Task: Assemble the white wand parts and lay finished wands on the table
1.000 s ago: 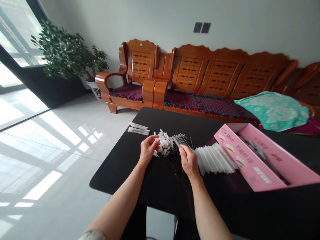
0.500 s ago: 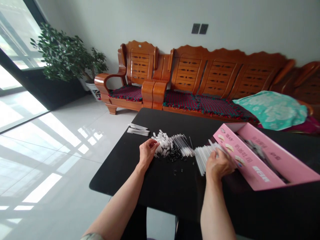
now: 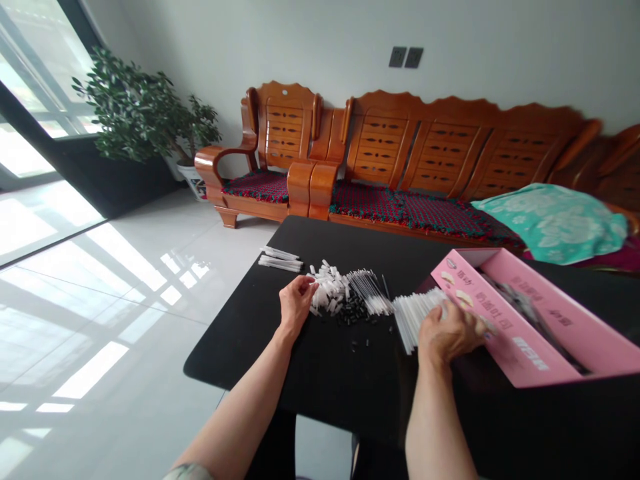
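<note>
My left hand [image 3: 296,301] is closed in a pinch at the left edge of a pile of small white plastic caps [image 3: 330,283]. Whatever lies between its fingertips is too small to make out. My right hand [image 3: 450,331] lies over the right end of a row of clear-white thin plastic tubes [image 3: 411,313], its fingers stretched toward the box and slightly blurred. Between the hands are small black plugs [image 3: 354,310] and a bundle of thin dark rods with white ends [image 3: 370,290]. A few separate white tubes [image 3: 281,260] lie beyond my left hand.
A pink open box [image 3: 493,310] with plastic wrap inside stands on the black table [image 3: 320,373] at right. Behind the table is a wooden sofa [image 3: 385,133] with a turquoise cloth [image 3: 555,220]. A potted plant [image 3: 145,113] stands at the far left.
My right hand has shifted right over the tubes, toward the pink box, and its fingers reach out more. My left hand keeps its pinch at the caps. The whole view has shifted slightly.
</note>
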A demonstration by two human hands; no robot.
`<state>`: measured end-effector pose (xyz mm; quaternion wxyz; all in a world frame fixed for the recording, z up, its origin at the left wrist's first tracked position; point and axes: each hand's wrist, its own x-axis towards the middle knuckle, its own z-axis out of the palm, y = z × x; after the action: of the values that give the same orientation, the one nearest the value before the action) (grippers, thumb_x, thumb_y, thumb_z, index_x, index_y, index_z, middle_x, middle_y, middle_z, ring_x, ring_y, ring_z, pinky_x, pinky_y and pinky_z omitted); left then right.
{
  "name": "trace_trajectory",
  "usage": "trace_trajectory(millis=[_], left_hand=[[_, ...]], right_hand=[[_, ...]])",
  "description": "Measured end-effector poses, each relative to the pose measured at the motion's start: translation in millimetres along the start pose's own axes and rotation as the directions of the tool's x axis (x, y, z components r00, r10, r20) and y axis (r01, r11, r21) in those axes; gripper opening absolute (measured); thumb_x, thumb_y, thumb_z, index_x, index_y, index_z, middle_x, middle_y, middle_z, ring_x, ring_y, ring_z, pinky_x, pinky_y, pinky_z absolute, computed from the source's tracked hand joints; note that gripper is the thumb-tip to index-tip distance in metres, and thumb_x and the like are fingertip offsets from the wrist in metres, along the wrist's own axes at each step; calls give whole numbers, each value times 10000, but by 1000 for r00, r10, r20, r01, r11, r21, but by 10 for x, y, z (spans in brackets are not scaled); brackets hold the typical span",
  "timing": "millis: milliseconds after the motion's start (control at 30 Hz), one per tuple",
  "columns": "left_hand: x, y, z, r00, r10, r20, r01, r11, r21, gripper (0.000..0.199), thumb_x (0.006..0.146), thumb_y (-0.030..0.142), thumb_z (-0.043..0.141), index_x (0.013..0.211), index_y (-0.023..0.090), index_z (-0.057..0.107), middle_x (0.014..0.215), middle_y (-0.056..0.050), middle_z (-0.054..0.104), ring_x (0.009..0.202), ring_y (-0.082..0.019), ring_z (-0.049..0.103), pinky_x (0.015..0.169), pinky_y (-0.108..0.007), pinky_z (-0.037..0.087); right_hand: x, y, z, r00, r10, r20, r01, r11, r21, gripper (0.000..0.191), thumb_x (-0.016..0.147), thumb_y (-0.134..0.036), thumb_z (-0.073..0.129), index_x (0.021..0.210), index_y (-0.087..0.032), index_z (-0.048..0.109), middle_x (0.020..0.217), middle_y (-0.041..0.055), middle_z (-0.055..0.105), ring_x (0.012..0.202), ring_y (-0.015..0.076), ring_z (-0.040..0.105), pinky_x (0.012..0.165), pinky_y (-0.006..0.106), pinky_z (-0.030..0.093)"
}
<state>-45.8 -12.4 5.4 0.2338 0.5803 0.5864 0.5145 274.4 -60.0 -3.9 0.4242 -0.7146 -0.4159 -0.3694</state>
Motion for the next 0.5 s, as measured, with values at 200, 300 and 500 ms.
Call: trace_trajectory(millis=[200, 300, 500], left_hand=[[220, -157, -100, 981, -7, -195, 26, 996, 91, 204, 882, 266, 545, 952, 187, 719, 848, -52, 718, 740, -180, 673, 761, -289, 524], [419, -210, -142, 986, 60, -154, -19, 967, 255, 262, 858, 171, 532, 1048, 166, 712, 1019, -103, 707, 919, -231, 679, 894, -349, 520], [853, -255, -111, 995, 90, 37, -97, 865, 493, 385, 908, 149, 470, 1248, 94, 641, 1359, -163, 595, 1281, -282, 533, 1109, -402, 387]], right_hand=[[-88, -441, -50, 976, -212, 51, 193, 949, 249, 162, 864, -159, 499, 898, -175, 657, 835, 94, 673, 941, 256, 596, 911, 431, 410], [-118, -492, -50, 976, -214, 30, 197, 941, 276, 159, 878, -148, 496, 912, -167, 650, 834, 99, 671, 952, 255, 599, 928, 445, 418], [-123, -469, -32, 971, -239, 4, 229, 935, 272, 144, 876, -140, 513, 926, -154, 647, 832, 103, 670, 939, 246, 608, 923, 427, 453]])
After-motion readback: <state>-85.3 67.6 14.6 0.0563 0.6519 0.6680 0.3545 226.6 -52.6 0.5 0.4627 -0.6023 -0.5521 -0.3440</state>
